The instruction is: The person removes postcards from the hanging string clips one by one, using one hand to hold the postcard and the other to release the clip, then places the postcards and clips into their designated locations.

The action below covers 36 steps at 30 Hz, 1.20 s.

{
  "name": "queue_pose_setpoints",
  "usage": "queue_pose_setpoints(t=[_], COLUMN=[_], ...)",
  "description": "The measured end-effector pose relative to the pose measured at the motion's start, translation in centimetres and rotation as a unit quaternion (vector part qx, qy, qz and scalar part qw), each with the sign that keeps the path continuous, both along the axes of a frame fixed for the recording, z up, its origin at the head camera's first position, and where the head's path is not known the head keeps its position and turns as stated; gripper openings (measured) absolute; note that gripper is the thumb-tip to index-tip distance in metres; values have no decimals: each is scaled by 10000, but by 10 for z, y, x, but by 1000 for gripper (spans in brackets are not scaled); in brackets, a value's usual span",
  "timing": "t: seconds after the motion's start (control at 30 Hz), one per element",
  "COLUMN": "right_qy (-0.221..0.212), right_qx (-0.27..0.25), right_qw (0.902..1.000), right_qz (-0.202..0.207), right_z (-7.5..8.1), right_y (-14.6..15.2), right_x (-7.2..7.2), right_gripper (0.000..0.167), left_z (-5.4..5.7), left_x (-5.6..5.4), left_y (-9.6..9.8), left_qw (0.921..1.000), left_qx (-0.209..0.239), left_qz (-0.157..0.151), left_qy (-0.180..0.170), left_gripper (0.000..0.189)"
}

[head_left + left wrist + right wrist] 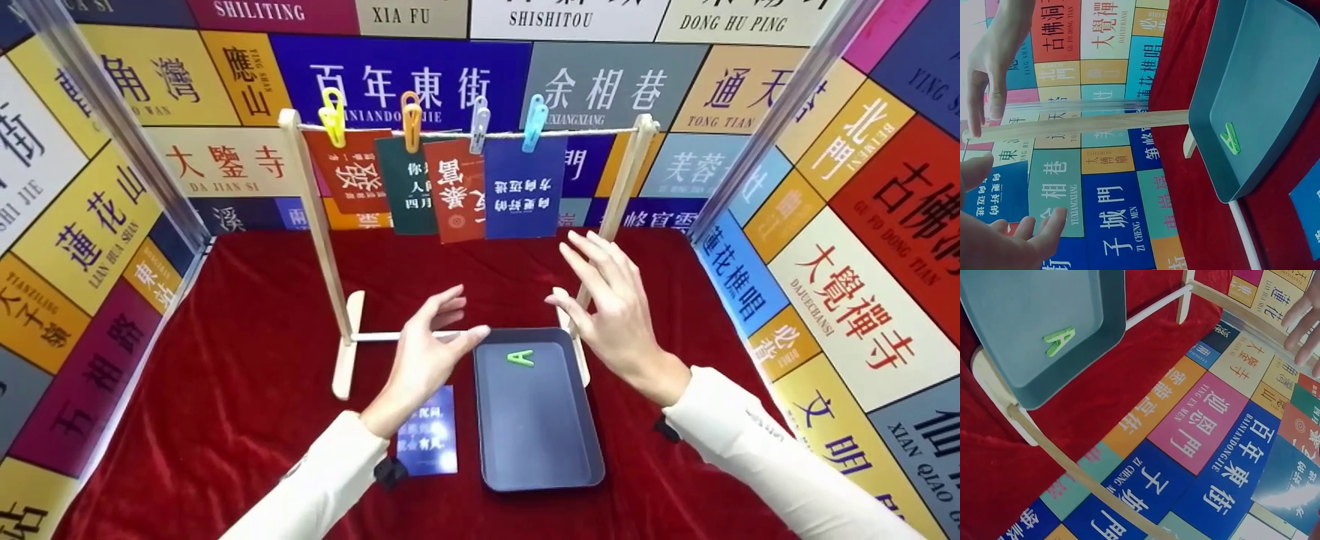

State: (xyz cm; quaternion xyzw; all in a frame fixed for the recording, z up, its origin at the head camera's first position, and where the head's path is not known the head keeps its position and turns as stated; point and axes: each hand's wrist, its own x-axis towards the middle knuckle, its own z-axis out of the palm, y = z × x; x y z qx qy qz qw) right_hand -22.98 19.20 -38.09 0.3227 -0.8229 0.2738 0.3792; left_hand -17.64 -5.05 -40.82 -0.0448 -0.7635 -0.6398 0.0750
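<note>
My left hand [431, 345] hovers at the tray's upper left corner, fingers relaxed and holding nothing. To the right, my right hand [619, 319] is raised near the rack's right post, fingers loosely spread, also without anything in them. Between and below them lies a dark grey tray [536, 435] with one green clothespin [520, 358] inside. Several cards hang from the rack's string, among them a blue card [521, 191] under a light blue clothespin [535, 124]. Yellow [334, 120], orange [411, 124] and lavender [480, 126] clothespins sit along the same string.
A wooden rack [317, 225] stands behind the tray, its feet on red velvet cloth [247, 390]. Left of the tray lies another blue card [435, 450], partly behind my left wrist. Printed panels with street names [397, 82] surround the table on three sides.
</note>
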Motion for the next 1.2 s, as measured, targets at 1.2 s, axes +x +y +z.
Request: queue_pose_setpoints(t=[1.2], right_qy=[93], right_qx=[320], right_qw=[9983], right_qz=[484], right_z=[87], right_y=[-7], right_x=[-46], right_gripper=[70], left_z=[37], left_x=[-52], left_y=[30], left_qw=[9977], left_qx=[275], left_qz=[511], left_qy=[346], left_gripper=[59])
